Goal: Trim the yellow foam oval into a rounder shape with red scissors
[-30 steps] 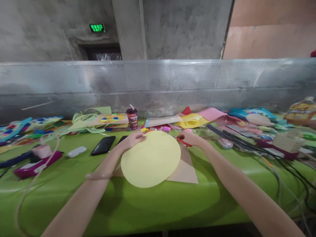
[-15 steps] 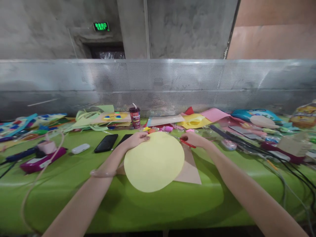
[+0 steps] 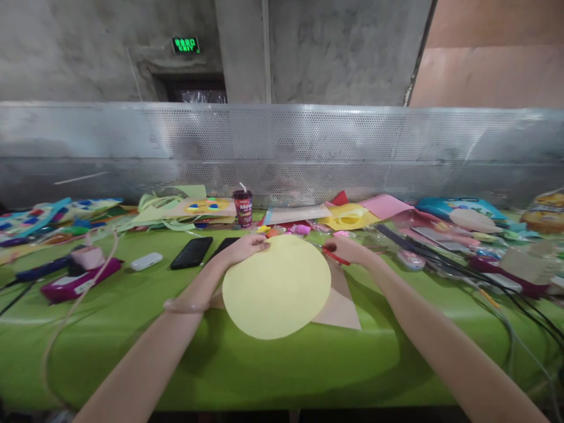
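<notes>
A rounded sheet of pale yellow paper is raised in front of me, its upper left edge pinched in my left hand. My right hand is closed on the red handles of a pair of scissors. The scissor blades reach left to the paper's upper right edge and are partly hidden behind it. Underneath, a beige sheet lies on the green table cover, mostly covered by the yellow paper.
Two dark phones, one the black phone, and a white case lie to the left. A drink cup stands behind. Coloured paper and craft bits line the back; cables run along the right.
The view has shifted slightly. Both hands keep their hold on the paper and the scissors, and the paper's lower edge sits a touch higher.
</notes>
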Demonstrator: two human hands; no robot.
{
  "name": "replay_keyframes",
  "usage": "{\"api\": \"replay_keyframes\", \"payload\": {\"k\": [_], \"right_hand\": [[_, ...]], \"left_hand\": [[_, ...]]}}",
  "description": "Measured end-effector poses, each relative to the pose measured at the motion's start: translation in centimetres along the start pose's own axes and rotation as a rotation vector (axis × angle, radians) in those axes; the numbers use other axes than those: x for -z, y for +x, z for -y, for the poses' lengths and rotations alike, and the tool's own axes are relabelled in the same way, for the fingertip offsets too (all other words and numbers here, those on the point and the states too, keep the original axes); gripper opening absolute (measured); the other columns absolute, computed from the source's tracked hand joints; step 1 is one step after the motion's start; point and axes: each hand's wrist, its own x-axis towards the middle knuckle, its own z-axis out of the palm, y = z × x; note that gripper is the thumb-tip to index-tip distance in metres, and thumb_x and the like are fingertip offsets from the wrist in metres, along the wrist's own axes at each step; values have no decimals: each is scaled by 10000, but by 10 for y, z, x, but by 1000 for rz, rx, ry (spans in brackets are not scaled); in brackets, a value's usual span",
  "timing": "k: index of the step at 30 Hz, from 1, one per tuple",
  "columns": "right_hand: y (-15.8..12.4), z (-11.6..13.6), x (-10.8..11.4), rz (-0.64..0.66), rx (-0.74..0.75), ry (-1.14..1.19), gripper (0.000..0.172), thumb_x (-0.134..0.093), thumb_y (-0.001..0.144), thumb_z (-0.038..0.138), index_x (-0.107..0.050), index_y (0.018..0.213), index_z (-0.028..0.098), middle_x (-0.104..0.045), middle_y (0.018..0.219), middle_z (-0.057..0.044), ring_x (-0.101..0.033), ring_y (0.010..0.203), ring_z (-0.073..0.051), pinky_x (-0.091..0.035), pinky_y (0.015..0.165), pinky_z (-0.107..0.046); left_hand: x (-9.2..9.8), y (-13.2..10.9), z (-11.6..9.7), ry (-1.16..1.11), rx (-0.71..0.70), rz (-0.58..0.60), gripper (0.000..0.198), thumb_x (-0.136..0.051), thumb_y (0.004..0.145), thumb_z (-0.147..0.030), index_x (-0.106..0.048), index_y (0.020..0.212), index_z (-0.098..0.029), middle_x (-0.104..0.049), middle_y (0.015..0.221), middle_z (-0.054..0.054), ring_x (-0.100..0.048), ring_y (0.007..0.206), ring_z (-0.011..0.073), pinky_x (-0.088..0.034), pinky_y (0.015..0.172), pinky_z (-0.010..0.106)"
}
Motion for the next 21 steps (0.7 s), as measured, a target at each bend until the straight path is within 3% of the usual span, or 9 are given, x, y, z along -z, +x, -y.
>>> {"api": "replay_keyframes", "payload": {"k": [9,21], "right_hand": [[4,0,-3,33,5,16,145,-418,718,182,-537,639,158,-558,647,-37,-430,540,-109,-325,531,-251],[2,4,-3,10,14,-19,162,-411,728,204,-512,607,165,-528,600,-17,-400,524,-102,-294,505,-244]], "left_hand": [[-3,0,-5,87,15,28,449,-517,684,-537,-592,871,-135,-612,853,41,-558,795,212,-416,694,291],[-3,2,-1,82,37,66,461,-518,696,-529,-588,916,-130,-613,833,42,-559,754,193,-417,651,273]]}}
